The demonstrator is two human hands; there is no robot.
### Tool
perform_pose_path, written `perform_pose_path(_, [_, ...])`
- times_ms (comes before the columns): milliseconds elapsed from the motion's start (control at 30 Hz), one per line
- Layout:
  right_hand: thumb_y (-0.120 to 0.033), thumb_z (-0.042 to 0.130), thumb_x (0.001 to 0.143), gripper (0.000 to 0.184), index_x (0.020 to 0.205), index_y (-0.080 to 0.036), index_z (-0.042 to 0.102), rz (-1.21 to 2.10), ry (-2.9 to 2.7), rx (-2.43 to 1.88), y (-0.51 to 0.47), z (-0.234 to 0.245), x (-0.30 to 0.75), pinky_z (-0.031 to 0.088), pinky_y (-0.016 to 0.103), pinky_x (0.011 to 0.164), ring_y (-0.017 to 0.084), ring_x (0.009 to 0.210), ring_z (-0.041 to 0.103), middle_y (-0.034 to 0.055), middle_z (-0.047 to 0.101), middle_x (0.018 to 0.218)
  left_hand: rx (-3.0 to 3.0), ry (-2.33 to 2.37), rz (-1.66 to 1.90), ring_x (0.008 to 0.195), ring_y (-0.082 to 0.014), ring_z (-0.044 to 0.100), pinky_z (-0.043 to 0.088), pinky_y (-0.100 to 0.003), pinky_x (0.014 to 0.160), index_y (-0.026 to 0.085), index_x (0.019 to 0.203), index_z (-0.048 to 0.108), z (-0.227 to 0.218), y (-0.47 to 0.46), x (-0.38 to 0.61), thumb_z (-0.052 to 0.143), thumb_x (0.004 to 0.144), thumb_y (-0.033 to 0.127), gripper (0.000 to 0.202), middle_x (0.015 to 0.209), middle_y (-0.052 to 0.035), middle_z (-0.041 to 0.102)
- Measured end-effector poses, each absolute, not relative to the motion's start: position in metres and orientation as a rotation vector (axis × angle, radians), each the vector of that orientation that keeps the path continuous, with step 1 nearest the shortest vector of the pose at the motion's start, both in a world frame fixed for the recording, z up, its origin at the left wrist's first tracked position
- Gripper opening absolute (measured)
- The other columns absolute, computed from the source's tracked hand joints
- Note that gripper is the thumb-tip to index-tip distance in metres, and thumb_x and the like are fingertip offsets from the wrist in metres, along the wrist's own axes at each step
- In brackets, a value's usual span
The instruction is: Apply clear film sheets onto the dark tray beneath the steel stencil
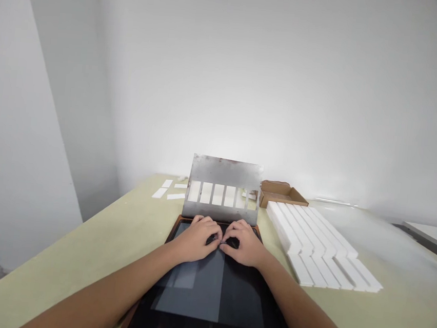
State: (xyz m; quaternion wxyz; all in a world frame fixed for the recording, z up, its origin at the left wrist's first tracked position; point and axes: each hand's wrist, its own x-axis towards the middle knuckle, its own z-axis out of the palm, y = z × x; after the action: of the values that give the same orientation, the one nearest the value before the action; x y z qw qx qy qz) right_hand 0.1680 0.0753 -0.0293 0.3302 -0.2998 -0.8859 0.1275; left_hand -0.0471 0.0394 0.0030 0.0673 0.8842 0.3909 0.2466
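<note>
While hands [195, 240] rest on dark panel [247, 301], pale-green table [77, 269] meets white walls [287, 88].

Pale green tabletop [393, 315] bearing a dark glossy panel in a brown frame [246, 295], ranks of white bars [319, 246] and an open cardboard tray [281, 195]. Far left: loose white strips [164, 189], apparently of the bars' material.
</note>
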Motion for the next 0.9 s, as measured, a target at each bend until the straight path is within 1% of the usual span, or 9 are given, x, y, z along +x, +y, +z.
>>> perform_pose_path(200, [-0.028, 0.082, 0.075, 0.014, 0.085, -0.026, 0.072, 0.363, -2.316, -0.784, 0.0740, -0.0285, 0.1675, 0.042, 0.041, 0.089, 0.023, 0.094, 0.054, 0.0023, 0.065, 0.092, 2.636, 1.187, 0.719, 0.090, -0.0204, 0.058, 0.033, -0.040, 0.092, 0.025, 0.089, 0.065, 0.0018, 0.0403, -0.0478, 0.052, 0.092, 0.020, 0.014, 0.088, 0.0023, 0.071])
perform_pose_path(333, [-0.024, 0.081, 0.075, 0.011, 0.080, -0.026, 0.071, 0.406, -2.301, -0.769, 0.0745, -0.0293, 0.1673, 0.043, 0.039, 0.087, 0.022, 0.093, 0.055, 0.0020, 0.065, 0.090, 2.629, 1.190, 0.725, 0.090, -0.0208, 0.059, 0.033, -0.041, 0.092, 0.025, 0.088, 0.065, 0.0014, 0.0409, -0.0485, 0.052, 0.091, 0.022, 0.013, 0.088, 0.0012, 0.072])
perform_pose_path(400, [-0.022, 0.080, 0.075, 0.010, 0.079, -0.025, 0.071, 0.422, -2.294, -0.761, 0.0752, -0.0302, 0.1672, 0.044, 0.038, 0.086, 0.022, 0.093, 0.056, 0.0019, 0.065, 0.090, 2.623, 1.199, 0.729, 0.090, -0.0205, 0.059, 0.033, -0.041, 0.093, 0.025, 0.089, 0.065, 0.0013, 0.0415, -0.0492, 0.051, 0.094, 0.025, 0.015, 0.089, 0.0011, 0.072])
perform_pose_path(500, [-0.019, 0.078, 0.076, 0.010, 0.079, -0.025, 0.071, 0.440, -2.285, -0.737, 0.0758, -0.0309, 0.1669, 0.045, 0.038, 0.088, 0.021, 0.093, 0.056, 0.0018, 0.065, 0.090, 2.613, 1.212, 0.744, 0.090, -0.0200, 0.059, 0.031, -0.042, 0.094, 0.026, 0.089, 0.064, 0.0012, 0.0434, -0.0504, 0.043, 0.102, 0.031, 0.025, 0.092, 0.0012, 0.072])
perform_pose_path(567, [-0.017, 0.077, 0.077, 0.010, 0.079, -0.025, 0.071, 0.455, -2.283, -0.726, 0.0756, -0.0304, 0.1666, 0.045, 0.037, 0.089, 0.021, 0.093, 0.057, 0.0015, 0.065, 0.090, 2.608, 1.221, 0.745, 0.089, -0.0200, 0.059, 0.031, -0.042, 0.093, 0.025, 0.085, 0.064, 0.0011, 0.0449, -0.0509, 0.037, 0.105, 0.033, 0.035, 0.089, 0.0016, 0.072])
perform_pose_path(667, [-0.016, 0.076, 0.077, 0.011, 0.077, -0.025, 0.071, 0.481, -2.279, -0.716, 0.0746, -0.0285, 0.1660, 0.044, 0.036, 0.089, 0.020, 0.093, 0.059, 0.0009, 0.067, 0.089, 2.590, 1.237, 0.756, 0.087, -0.0191, 0.060, 0.030, -0.041, 0.092, 0.025, 0.079, 0.064, 0.0014, 0.0464, -0.0510, 0.031, 0.108, 0.033, 0.044, 0.083, 0.0027, 0.071])
perform_pose_path(733, [-0.016, 0.076, 0.077, 0.010, 0.076, -0.025, 0.071, 0.500, -2.271, -0.703, 0.0738, -0.0267, 0.1654, 0.044, 0.036, 0.089, 0.020, 0.093, 0.060, 0.0007, 0.068, 0.089, 2.582, 1.235, 0.768, 0.086, -0.0185, 0.060, 0.029, -0.041, 0.092, 0.024, 0.078, 0.064, 0.0021, 0.0461, -0.0509, 0.028, 0.108, 0.032, 0.047, 0.085, 0.0031, 0.072])
perform_pose_path(800, [-0.016, 0.076, 0.077, 0.010, 0.076, -0.024, 0.071, 0.520, -2.267, -0.681, 0.0733, -0.0251, 0.1649, 0.043, 0.036, 0.088, 0.019, 0.091, 0.061, 0.0001, 0.070, 0.088, 2.582, 1.229, 0.761, 0.087, -0.0184, 0.060, 0.029, -0.041, 0.092, 0.024, 0.081, 0.064, 0.0031, 0.0447, -0.0507, 0.027, 0.109, 0.032, 0.047, 0.086, 0.0030, 0.072])
perform_pose_path(900, [-0.016, 0.074, 0.079, 0.010, 0.076, -0.024, 0.070, 0.548, -2.268, -0.645, 0.0732, -0.0243, 0.1646, 0.041, 0.035, 0.088, 0.017, 0.084, 0.063, -0.0019, 0.072, 0.084, 2.615, 1.214, 0.716, 0.086, -0.0189, 0.058, 0.030, -0.040, 0.088, 0.024, 0.084, 0.062, 0.0047, 0.0415, -0.0502, 0.030, 0.108, 0.034, 0.042, 0.084, 0.0023, 0.069])
